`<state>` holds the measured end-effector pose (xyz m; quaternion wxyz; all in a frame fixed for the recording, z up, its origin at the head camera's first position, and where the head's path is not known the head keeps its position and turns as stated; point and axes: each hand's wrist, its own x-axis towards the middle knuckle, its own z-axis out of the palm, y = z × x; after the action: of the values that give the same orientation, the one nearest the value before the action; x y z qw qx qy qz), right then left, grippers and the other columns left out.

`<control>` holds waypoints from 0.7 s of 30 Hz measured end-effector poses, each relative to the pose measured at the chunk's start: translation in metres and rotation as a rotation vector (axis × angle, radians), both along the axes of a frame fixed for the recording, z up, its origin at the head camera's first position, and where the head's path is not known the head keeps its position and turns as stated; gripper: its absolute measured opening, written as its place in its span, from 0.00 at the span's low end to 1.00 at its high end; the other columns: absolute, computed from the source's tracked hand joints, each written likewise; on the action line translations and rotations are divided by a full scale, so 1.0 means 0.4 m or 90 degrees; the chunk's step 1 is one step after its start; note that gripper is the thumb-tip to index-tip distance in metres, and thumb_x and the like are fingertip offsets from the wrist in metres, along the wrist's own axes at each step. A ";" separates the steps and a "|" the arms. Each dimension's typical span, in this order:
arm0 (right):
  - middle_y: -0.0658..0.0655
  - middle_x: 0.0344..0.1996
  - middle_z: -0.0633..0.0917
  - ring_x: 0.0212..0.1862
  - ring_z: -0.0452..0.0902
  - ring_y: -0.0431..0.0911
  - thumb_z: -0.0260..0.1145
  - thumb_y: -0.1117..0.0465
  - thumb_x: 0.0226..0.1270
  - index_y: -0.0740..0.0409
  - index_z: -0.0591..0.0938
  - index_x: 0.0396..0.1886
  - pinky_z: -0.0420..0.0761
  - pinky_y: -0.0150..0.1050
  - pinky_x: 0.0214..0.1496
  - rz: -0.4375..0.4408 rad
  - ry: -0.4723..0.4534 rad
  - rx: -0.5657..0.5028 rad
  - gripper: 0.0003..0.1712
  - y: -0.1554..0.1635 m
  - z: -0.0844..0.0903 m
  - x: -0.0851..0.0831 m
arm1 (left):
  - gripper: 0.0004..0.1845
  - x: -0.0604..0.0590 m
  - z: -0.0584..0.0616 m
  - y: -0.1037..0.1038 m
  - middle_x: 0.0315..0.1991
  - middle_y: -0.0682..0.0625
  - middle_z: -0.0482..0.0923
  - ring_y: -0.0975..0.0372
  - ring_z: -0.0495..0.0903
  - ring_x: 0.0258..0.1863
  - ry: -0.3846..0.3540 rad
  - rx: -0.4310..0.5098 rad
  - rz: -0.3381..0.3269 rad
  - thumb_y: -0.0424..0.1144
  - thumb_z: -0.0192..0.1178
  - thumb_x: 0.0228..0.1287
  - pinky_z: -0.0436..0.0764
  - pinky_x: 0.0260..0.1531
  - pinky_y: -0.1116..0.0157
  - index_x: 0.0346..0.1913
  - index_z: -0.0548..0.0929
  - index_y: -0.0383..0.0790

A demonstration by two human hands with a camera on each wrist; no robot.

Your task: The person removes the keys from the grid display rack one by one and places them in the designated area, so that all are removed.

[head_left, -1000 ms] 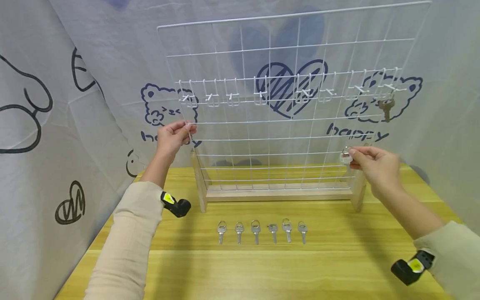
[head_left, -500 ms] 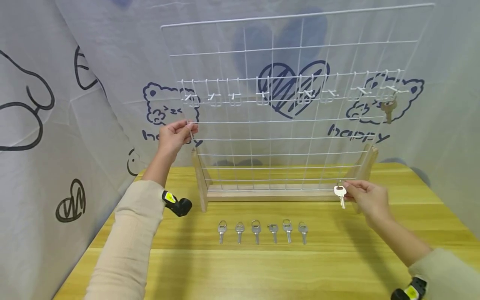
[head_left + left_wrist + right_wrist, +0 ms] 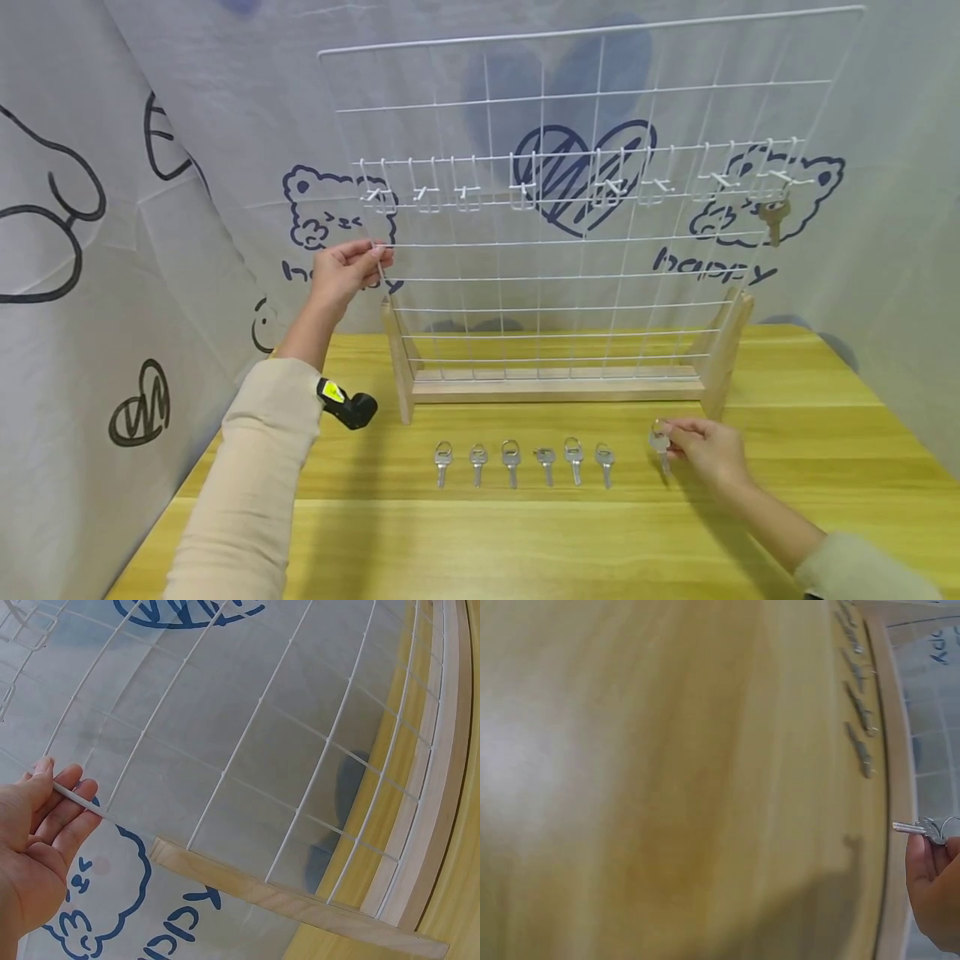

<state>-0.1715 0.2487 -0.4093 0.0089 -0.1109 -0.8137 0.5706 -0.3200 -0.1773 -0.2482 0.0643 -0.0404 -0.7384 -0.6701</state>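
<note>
My left hand [image 3: 347, 271] grips the left edge wire of a white wire grid rack [image 3: 540, 276], thumb in front and fingers behind. In the left wrist view the same hand [image 3: 49, 832] pinches that edge wire [image 3: 79, 798]. Low over the table at the right, my right hand [image 3: 708, 454] pinches a silver key [image 3: 660, 439] by its ring end, blade pointing down. This key [image 3: 930, 827] also shows at the right edge of the right wrist view. Several silver keys with rings, such as one key [image 3: 512, 461], lie in a row on the table.
Several white hooks [image 3: 522, 193] hang across the grid's upper part. One key [image 3: 775, 219] hangs from the rightmost hook. A wooden base [image 3: 558, 390] with two side posts holds the grid on the yellow wooden table [image 3: 525, 550]. Printed white cloth [image 3: 202, 292] surrounds the table.
My right hand has come down and slightly left with the key, from in front of the grid's lower right to low over the table. The left hand stays on the grid's edge.
</note>
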 end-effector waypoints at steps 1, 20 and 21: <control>0.48 0.29 0.86 0.26 0.80 0.32 0.57 0.66 0.67 0.80 0.75 0.48 0.84 0.26 0.32 -0.001 -0.007 0.000 0.18 -0.004 -0.009 0.002 | 0.20 0.001 0.001 -0.001 0.24 0.67 0.82 0.75 0.82 0.30 0.000 0.000 -0.002 0.34 0.55 0.66 0.81 0.36 0.79 0.58 0.72 0.27; 0.60 0.25 0.86 0.21 0.78 0.35 0.58 0.71 0.63 0.81 0.77 0.42 0.83 0.28 0.25 -0.014 -0.001 0.046 0.13 -0.041 -0.090 -0.002 | 0.20 0.003 0.001 0.001 0.24 0.69 0.82 0.76 0.82 0.30 -0.001 -0.012 0.007 0.35 0.54 0.66 0.81 0.36 0.79 0.59 0.72 0.29; 0.59 0.24 0.86 0.21 0.78 0.35 0.58 0.71 0.63 0.81 0.77 0.41 0.83 0.28 0.24 -0.008 0.001 0.054 0.13 -0.040 -0.090 -0.004 | 0.20 0.003 0.001 0.001 0.24 0.68 0.82 0.76 0.82 0.30 -0.002 -0.007 0.008 0.34 0.54 0.66 0.81 0.35 0.80 0.58 0.72 0.29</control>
<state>-0.1732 0.2328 -0.4453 0.0181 -0.1151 -0.8362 0.5359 -0.3187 -0.1770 -0.2478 0.0670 -0.0347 -0.7423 -0.6658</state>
